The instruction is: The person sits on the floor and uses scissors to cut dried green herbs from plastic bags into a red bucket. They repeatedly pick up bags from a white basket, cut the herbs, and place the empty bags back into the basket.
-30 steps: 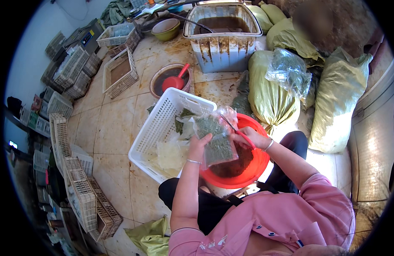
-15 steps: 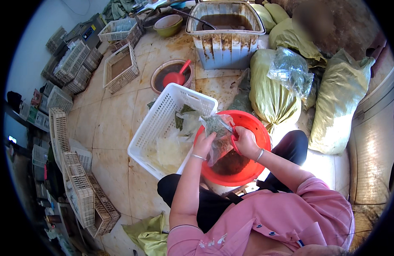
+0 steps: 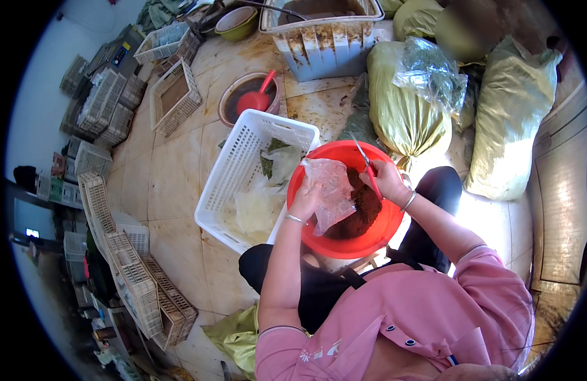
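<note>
My left hand [image 3: 306, 202] grips a clear plastic bag [image 3: 332, 190], which hangs crumpled over the left part of a red basin [image 3: 395, 222]. In my right hand [image 3: 387, 180] is a pair of scissors [image 3: 368, 164] with red handles, its blades pointing up and away from me over the basin. The bag and the scissors are apart. Dark brown loose material [image 3: 363, 213] lies in the basin. Left of it stands a white plastic crate [image 3: 211, 197] holding several clear bags [image 3: 255, 211] and a dark green piece [image 3: 268, 159].
Beyond the crate is a round tub [image 3: 229, 105] of dark liquid with a red scoop [image 3: 254, 98]. A large stained bin [image 3: 325, 54] stands farther back. Full yellow-green sacks [image 3: 404, 114] lie at right, with a clear bag [image 3: 431, 73] on top. Stacked crates [image 3: 131, 279] line the left.
The scissors have moved away from the bag, to the right. The bag now hangs lower and looks emptier, and more brown material shows in the basin. The whole view has shifted slightly.
</note>
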The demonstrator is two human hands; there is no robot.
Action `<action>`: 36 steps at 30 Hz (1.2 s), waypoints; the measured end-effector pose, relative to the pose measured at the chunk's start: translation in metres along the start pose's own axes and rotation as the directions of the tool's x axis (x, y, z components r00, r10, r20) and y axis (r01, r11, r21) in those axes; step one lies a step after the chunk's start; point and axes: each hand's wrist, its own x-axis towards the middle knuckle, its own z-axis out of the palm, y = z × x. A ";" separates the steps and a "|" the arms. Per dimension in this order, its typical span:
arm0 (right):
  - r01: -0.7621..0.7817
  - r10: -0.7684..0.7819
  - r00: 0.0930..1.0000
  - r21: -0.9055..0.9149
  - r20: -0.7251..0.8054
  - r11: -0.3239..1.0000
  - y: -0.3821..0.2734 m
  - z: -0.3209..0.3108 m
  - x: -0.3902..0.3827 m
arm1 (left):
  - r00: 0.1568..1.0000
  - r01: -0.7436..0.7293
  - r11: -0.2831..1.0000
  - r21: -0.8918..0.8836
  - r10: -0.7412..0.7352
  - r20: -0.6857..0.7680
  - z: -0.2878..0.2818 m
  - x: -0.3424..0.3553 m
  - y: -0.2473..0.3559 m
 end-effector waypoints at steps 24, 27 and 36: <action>0.111 -0.114 0.987 0.032 0.110 0.993 0.003 -0.019 0.057 | 0.922 0.128 0.926 -0.356 -0.243 -0.300 -0.155 -0.027 0.030; 0.105 -0.104 0.990 0.002 0.099 0.994 0.019 -0.007 0.064 | 0.835 0.246 0.915 -0.319 -0.367 -0.410 -0.195 -0.044 0.019; -0.029 0.028 0.983 0.004 0.183 1.000 0.027 0.016 0.079 | 0.718 0.566 0.463 0.681 0.129 -0.684 -0.226 -0.044 -0.050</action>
